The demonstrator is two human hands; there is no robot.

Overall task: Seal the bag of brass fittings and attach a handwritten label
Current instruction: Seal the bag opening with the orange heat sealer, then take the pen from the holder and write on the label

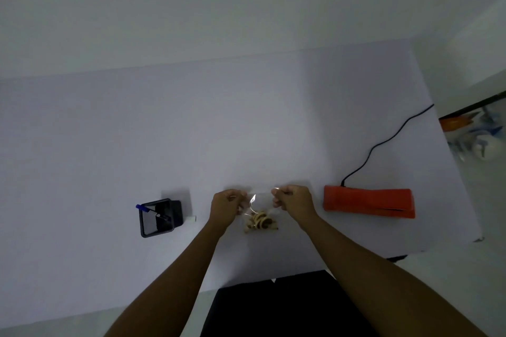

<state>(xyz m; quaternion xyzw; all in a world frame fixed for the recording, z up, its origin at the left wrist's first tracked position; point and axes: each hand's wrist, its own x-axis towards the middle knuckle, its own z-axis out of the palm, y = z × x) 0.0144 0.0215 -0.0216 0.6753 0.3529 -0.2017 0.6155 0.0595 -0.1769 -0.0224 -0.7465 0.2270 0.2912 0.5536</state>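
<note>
A clear plastic bag (260,201) with several brass fittings (260,222) heaped in its near end lies on the white table (191,131). My left hand (226,206) pinches the bag's far left corner. My right hand (294,198) pinches the far right corner, and the bag's open edge stretches between the two hands. To the left stands a black pen holder (158,217) with a blue-capped marker (152,210) in it. A small white label pad (191,218) lies just right of the holder.
An orange heat sealer (368,202) lies to the right of my right hand, its black cable (383,142) running off to the table's far right edge. Beyond that edge is a shelf with blurred coloured items (476,134). A dark chair or lap (273,306) is at the near edge.
</note>
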